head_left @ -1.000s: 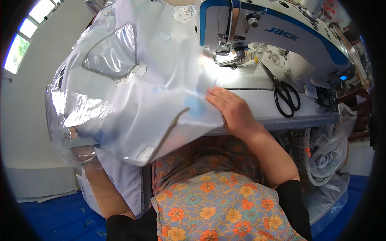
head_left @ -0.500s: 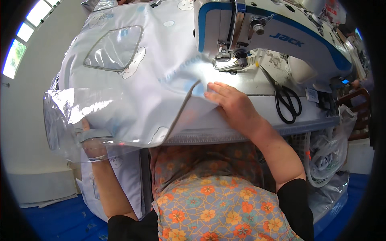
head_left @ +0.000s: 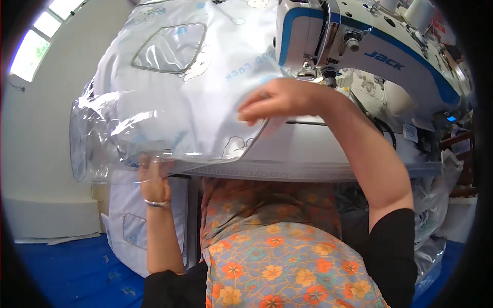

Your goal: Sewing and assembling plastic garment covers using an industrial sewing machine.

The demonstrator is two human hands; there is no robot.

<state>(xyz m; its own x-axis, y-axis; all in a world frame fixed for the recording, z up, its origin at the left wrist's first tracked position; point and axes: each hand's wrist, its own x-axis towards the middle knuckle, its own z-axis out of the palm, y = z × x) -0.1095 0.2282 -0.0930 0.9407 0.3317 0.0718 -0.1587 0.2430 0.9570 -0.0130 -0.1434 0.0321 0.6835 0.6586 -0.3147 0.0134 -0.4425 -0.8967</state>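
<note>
A white printed fabric panel (head_left: 205,110) with dark piping lies over the machine table, its front edge hanging toward me. A clear plastic sheet (head_left: 102,120) covers its left front part. My left hand (head_left: 155,177), with a bracelet at the wrist, grips the panel's front edge from below; its fingertips show only through the plastic. My right hand (head_left: 280,100) hovers over the panel's right edge, left of the sewing machine's needle area, fingers bent and pointing left, somewhat blurred. Nothing shows between them. Farther back, a clear window (head_left: 172,49) is set into the panel.
The white and blue sewing machine (head_left: 359,43) stands at the right. Black scissors (head_left: 385,131) lie partly behind my right forearm. Another printed fabric piece (head_left: 128,226) hangs below the table at left. Clear plastic bags (head_left: 436,195) hang at right.
My right hand has lifted off the panel beside the needle area and turned to point left. My left hand has moved right along the front edge. The panel has shifted in view.
</note>
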